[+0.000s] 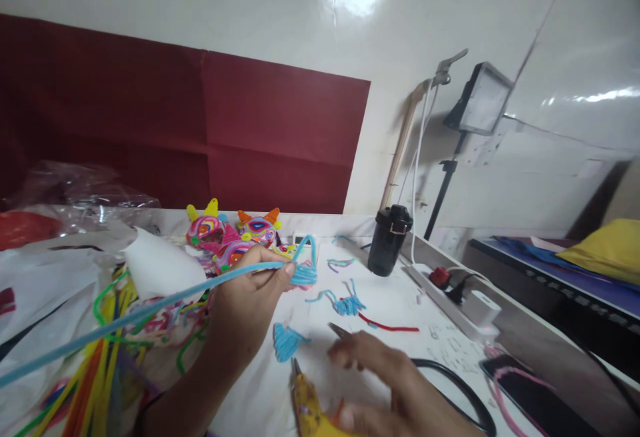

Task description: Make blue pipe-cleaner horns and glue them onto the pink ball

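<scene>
Left hand [250, 307] pinches a folded light-blue fuzzy stem [304, 275] above the white surface [263, 400]; right hand [395, 380], fingers and thumb parted, is just beside yellow-handled metal pliers [309, 402]; contact unclear.

Room to pass on white surface [395, 300] between black bottle [386, 243] and red strip [393, 327]. Smaller gap between blue bundle [349, 305] and blue fan-shaped piece [287, 342]. Power strip [470, 327] with upright plugs bars right side. Near side tight: yellow-handled tool [307, 400], black loop [466, 381] crowd right hand [390, 373]. Long blue strand [150, 309] from left hand [250, 300] crosses left side above heaped coloured strands [95, 380].
</scene>
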Tool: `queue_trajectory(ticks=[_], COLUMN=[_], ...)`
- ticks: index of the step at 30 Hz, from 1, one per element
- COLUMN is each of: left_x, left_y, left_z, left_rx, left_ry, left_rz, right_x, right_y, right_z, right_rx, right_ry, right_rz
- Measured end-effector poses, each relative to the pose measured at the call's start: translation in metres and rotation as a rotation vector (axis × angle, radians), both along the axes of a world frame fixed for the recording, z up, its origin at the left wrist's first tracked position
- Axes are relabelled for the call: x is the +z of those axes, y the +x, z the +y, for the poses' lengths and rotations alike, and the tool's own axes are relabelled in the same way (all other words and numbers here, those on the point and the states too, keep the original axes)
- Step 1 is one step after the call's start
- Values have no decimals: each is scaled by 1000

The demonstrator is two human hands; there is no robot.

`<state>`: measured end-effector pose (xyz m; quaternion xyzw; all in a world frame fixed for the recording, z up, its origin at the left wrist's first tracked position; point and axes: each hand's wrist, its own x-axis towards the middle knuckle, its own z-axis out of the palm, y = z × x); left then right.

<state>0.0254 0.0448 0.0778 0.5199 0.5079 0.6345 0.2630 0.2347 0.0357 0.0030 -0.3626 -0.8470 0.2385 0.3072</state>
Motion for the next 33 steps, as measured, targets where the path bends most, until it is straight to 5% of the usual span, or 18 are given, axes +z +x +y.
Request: queue_trajectory(ticks=[5, 9, 33], left_x=[-4, -5, -3], left_y=[3, 3, 0], left_z=[-1, 0, 5], left_rx=[-84, -104, -270], left_ry=[7, 12, -130], left_rz=[-10, 2, -321], right_x=[48, 64, 71], right_y=[-31, -51, -59], right_z=[8, 23, 35], right_rx=[-107, -46, -90], right_ry=[-302, -364, -344], right_rz=[479, 610, 666])
